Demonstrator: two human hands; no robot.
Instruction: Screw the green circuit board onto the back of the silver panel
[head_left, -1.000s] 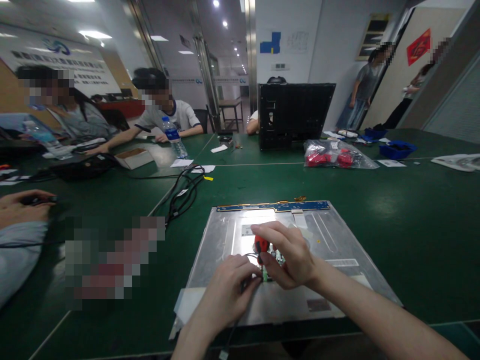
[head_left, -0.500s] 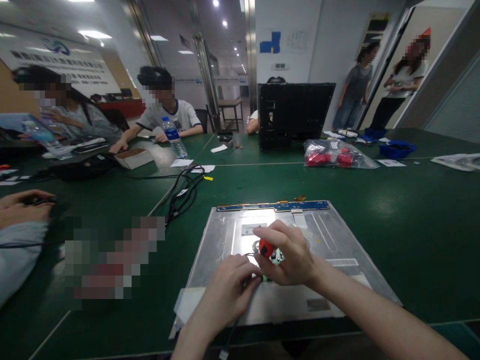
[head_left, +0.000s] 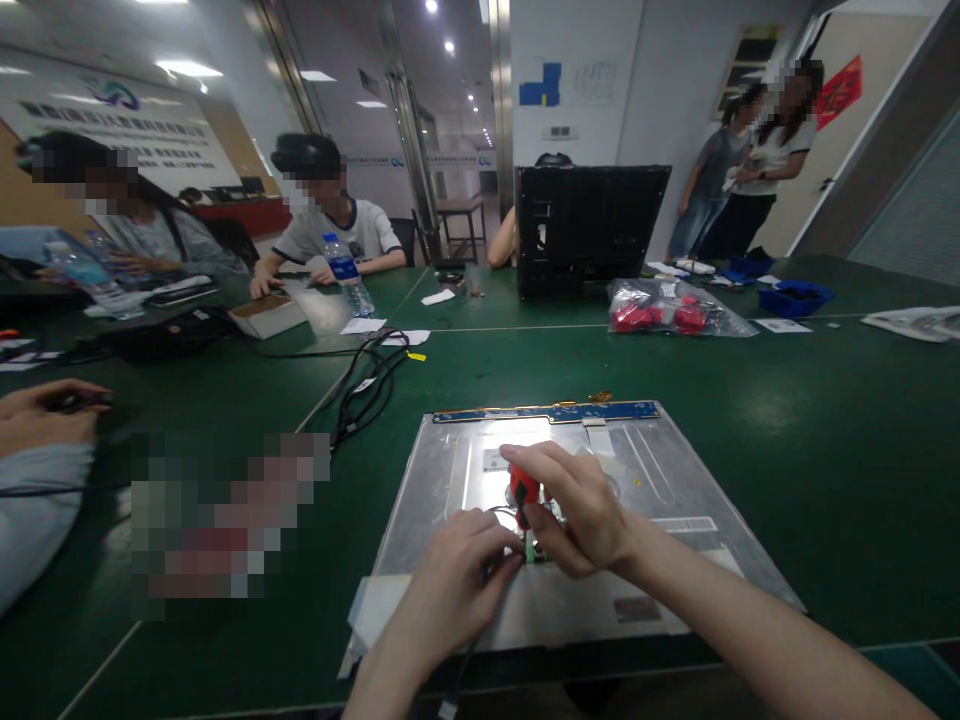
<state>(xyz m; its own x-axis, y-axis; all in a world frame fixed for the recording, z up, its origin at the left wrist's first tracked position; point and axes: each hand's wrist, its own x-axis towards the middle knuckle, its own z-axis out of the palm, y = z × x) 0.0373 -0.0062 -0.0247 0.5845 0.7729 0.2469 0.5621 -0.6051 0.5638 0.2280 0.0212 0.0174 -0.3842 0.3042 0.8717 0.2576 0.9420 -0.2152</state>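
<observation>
A flat metal display panel [head_left: 442, 470] lies on the green table, a blue circuit strip [head_left: 630, 411] along its far edge. My right hand [head_left: 581, 505] holds a red and black screwdriver [head_left: 523, 487] by its handle, shaft pointing down at a small green circuit board [head_left: 536, 550] on the panel. The board is partly covered by my fingers. Just left of the tip, my left hand [head_left: 469, 570] is closed in a pinch at the board's edge; what lies between its fingers is hidden. From beneath that hand a black cable [head_left: 463, 668] runs to the front edge, ending in a pale connector.
Coiled black cables [head_left: 371, 385] lie left of the panel. Beyond stand a black monitor [head_left: 592, 230], a bag with red items [head_left: 675, 310], a blue tray [head_left: 795, 298] and a water bottle [head_left: 346, 272]. A co-worker's hand [head_left: 56, 415] rests at far left; other people sit and stand behind.
The screwdriver handle has shifted slightly left and stands more upright, so its shaft now shows. My right fingers have moved with it. My left hand stays put. A standing person has moved left.
</observation>
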